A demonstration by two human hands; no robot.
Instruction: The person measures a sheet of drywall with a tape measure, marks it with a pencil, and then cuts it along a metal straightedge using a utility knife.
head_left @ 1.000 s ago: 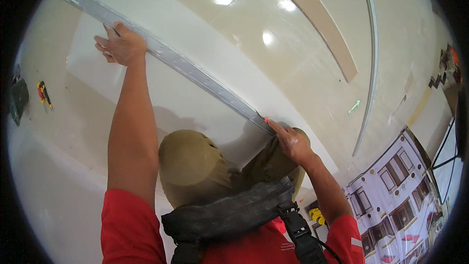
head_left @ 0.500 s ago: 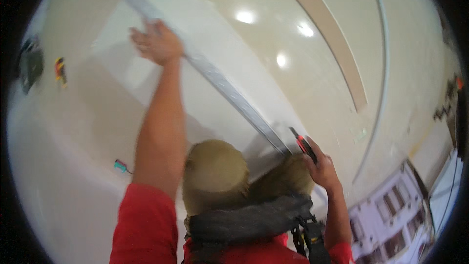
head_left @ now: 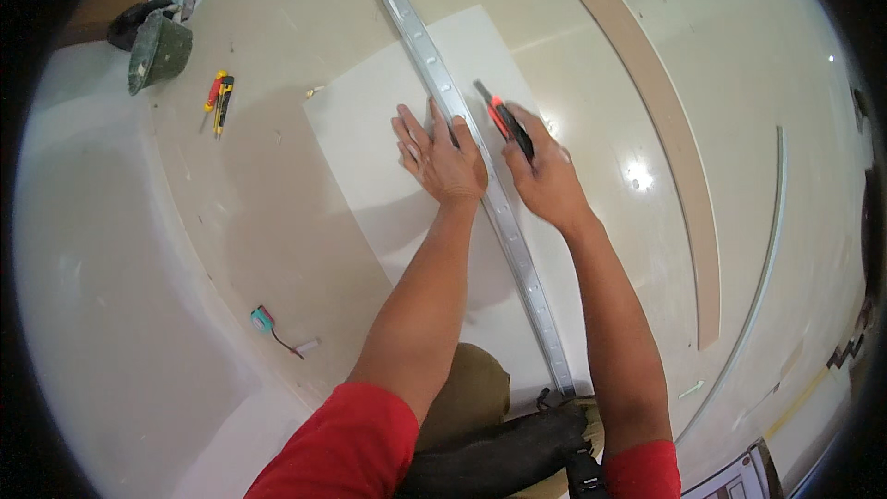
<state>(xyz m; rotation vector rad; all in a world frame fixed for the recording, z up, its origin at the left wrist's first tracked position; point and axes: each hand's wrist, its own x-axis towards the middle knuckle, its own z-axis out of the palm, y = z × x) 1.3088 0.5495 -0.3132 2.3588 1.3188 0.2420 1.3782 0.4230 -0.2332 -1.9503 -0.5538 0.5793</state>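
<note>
A long silver metal strip [head_left: 513, 231], with a row of small raised marks, lies across a white sheet [head_left: 356, 148] on the floor. Pressed down at the strip's left edge is my left hand [head_left: 443, 162], its fingers spread over the sheet and its thumb on the metal. My right hand [head_left: 550, 176] grips a red and black utility knife [head_left: 511, 125] just right of the strip. Its blade points forward and to the left; whether the tip touches the sheet I cannot tell.
Two yellow-handled tools [head_left: 220, 103], one partly red, lie at the left near a dark green bucket [head_left: 161, 51]. A teal tape measure [head_left: 262, 319] sits at lower left. A curved-looking tan board [head_left: 647, 102] and a thin pale strip [head_left: 762, 286] stretch along the right.
My left hand has come back from the strip's far part to its middle. My right hand, with the knife, has moved forward beside it. The view has shifted.
</note>
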